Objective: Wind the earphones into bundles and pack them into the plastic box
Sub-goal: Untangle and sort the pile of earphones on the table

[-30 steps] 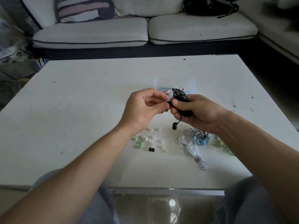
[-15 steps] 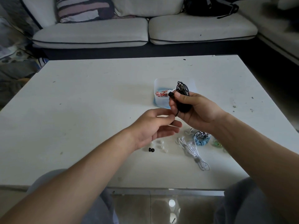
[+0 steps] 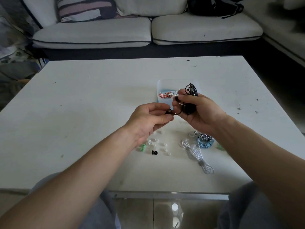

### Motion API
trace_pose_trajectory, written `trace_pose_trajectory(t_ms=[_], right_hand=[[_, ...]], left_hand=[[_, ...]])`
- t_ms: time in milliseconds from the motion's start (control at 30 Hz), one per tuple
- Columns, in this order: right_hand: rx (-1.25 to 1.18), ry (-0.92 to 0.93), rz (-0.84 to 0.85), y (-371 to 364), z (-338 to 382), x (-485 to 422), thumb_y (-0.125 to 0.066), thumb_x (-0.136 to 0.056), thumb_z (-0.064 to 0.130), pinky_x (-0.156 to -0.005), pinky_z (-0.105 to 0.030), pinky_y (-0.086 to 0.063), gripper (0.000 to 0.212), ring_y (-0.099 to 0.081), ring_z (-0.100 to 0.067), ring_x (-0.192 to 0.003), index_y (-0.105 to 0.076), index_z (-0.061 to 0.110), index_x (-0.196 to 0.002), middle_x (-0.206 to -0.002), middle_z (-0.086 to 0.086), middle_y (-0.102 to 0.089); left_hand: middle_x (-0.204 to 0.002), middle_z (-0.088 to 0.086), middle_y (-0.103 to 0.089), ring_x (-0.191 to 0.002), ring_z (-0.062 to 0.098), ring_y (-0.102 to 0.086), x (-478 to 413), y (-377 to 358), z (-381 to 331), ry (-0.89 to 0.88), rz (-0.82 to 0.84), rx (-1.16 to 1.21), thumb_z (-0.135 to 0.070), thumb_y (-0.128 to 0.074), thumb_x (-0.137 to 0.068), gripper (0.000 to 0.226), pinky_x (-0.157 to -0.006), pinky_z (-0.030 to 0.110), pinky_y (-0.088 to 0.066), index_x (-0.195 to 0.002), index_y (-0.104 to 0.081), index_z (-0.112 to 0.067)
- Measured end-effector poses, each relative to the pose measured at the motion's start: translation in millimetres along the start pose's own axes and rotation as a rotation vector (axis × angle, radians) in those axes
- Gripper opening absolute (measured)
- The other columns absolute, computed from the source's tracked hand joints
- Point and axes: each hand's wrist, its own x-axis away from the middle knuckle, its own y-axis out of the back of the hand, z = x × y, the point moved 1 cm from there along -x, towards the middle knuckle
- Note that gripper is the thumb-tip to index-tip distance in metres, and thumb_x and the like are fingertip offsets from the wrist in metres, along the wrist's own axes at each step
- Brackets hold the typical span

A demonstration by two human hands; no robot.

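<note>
Right hand: the right hand (image 3: 202,111) is raised above the table, palm turned inward; its fingers and thumb are curled round the black earphones (image 3: 192,90)
Left hand: the left hand (image 3: 148,118) sits just beside the right one; its thumb and forefinger pinch a loose dark end of the same black cord (image 3: 169,112)
Black earphones: a mostly wound bundle; loops stick up above the right fingers and a dark mass fills the palm; a short run of cord curves from the bundle to the left fingertips; held in the air in front of the box, not in it
Plastic box (image 3: 171,82): clear, open-topped, standing on the table just behind the hands; partly hidden by the right fingers
Inside the box: red-and-white earphones (image 3: 163,95) lie against the left side; something pale lies beside them, too blurred to name
Table (image 3: 79,113): white, lightly marked with dark specks
White earphones (image 3: 195,152): loose on the table below the right wrist; the cord trails toward the near edge
Blue bundle (image 3: 205,141): wound cord, just right of the white earphones, touching them
Green bit (image 3: 220,147): at the right forearm's edge, mostly hidden
Ear tips: white ear tips (image 3: 165,149) scattered under the left wrist; green ear tips (image 3: 142,147) at their left; one black ear tip (image 3: 154,152) among them
Background: pale sofa (image 3: 99,33) behind the table; a striped cushion (image 3: 85,9) and a black bag (image 3: 214,5) on it
</note>
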Motion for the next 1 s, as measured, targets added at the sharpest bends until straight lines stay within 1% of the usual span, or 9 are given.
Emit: trace_pose_trajectory(t_ms=[67, 200, 267, 367, 500, 600, 700, 867, 1000], right_hand=[[0.031, 0.025, 0.012, 0.4, -0.8, -0.4, -0.057, -0.094, -0.001, -0.067, -0.026, -0.058, 0.011, -0.067, -0.019, -0.071, -0.063, 0.005, -0.101, -0.077, -0.009, -0.065], [0.228, 0.068, -0.039, 3.3, -3.8, -3.6, -0.065, -0.094, 0.013, -0.070, -0.026, -0.057, 0.007, -0.062, -0.016, -0.071, -0.068, 0.007, -0.090, -0.078, -0.005, -0.061], [0.329, 0.031, -0.096, 6.8, -6.3, -5.4, -0.070, -0.092, 0.022, -0.070, -0.029, -0.058, 0.010, -0.063, -0.014, -0.071, -0.070, 0.013, -0.089, -0.080, -0.002, -0.064], [0.423, -0.060, -0.169, 12.7, -8.9, -8.3, -0.073, -0.089, 0.030, -0.061, -0.028, -0.057, 0.014, -0.064, -0.012, -0.070, -0.072, 0.017, -0.091, -0.080, 0.002, -0.069], [0.420, -0.100, -0.163, 11.4, -3.6, -19.4, -0.072, -0.091, 0.024, -0.062, -0.028, -0.056, 0.013, -0.063, -0.013, -0.064, -0.069, 0.012, -0.090, -0.080, -0.003, -0.066], [0.476, -0.076, -0.197, 8.5, 8.0, -35.2, -0.074, -0.089, 0.025, -0.064, -0.029, -0.056, 0.013, -0.067, -0.014, -0.068, -0.069, 0.012, -0.090, -0.077, 0.000, -0.069], [0.550, -0.009, -0.234, 3.5, 22.9, -57.3, -0.077, -0.086, 0.024, -0.064, -0.030, -0.058, 0.015, -0.067, -0.015, -0.071, -0.070, 0.012, -0.093, -0.079, 0.000, -0.071], [0.874, 0.109, -0.312, 3.1, 40.1, -109.3, -0.080, -0.082, 0.025, -0.079, -0.041, -0.060, 0.023, -0.062, -0.017, -0.067, -0.071, 0.006, -0.091, -0.082, -0.006, -0.072], [1.089, 0.059, -0.332, 15.1, 46.0, -145.2, -0.079, -0.081, 0.028, -0.074, -0.038, -0.060, 0.029, -0.064, -0.019, -0.069, -0.071, 0.002, -0.091, -0.086, -0.009, -0.076]], left_hand=[[-0.094, 0.016, -0.074, -0.082, 0.021, -0.073, -0.7, 0.7, -0.9, 0.000, 0.017, 0.020, 0.016, -0.065, -0.081, 0.030, -0.077, 0.023, -0.058, -0.107, -0.067, 0.001], [-0.092, 0.012, -0.075, -0.084, 0.022, -0.073, -2.1, 3.0, -0.8, -0.039, 0.014, -0.084, 0.007, -0.067, -0.085, 0.027, -0.077, 0.024, -0.058, -0.109, -0.068, -0.005], [-0.092, 0.007, -0.075, -0.083, 0.020, -0.072, -3.6, 3.7, 0.0, -0.063, 0.013, -0.144, 0.002, -0.070, -0.086, 0.027, -0.076, 0.024, -0.056, -0.110, -0.070, -0.011], [-0.088, -0.001, -0.073, -0.080, 0.014, -0.070, -9.4, 2.4, 0.8, -0.111, 0.019, -0.237, -0.004, -0.073, -0.085, 0.023, -0.075, 0.024, -0.055, -0.102, -0.073, -0.019], [-0.092, 0.001, -0.072, -0.078, 0.011, -0.067, -25.8, 0.0, -1.4, -0.164, -0.063, -0.397, -0.013, -0.080, -0.081, 0.019, -0.069, 0.024, -0.056, -0.096, -0.070, -0.018], [-0.090, -0.002, -0.072, -0.074, 0.006, -0.065, -42.9, 2.3, -5.8, -0.206, -0.109, -0.530, -0.016, -0.081, -0.079, 0.019, -0.064, 0.022, -0.054, -0.094, -0.069, -0.020], [-0.090, -0.002, -0.073, -0.077, 0.008, -0.066, -67.7, 4.0, -12.3, -0.239, -0.160, -0.564, -0.016, -0.081, -0.079, 0.018, -0.060, 0.021, -0.053, -0.093, -0.071, -0.020], [-0.079, -0.013, -0.070, -0.073, -0.002, -0.063, -120.8, 3.8, -25.5, -0.356, -0.275, -0.791, -0.023, -0.079, -0.079, 0.011, -0.064, 0.007, -0.043, -0.088, -0.073, -0.025], [-0.086, -0.011, -0.071, -0.081, 0.009, -0.064, -155.2, 3.9, -22.7, -0.382, -0.299, -1.073, -0.030, -0.074, -0.082, 0.012, -0.072, 0.024, -0.049, -0.093, -0.076, -0.026]])
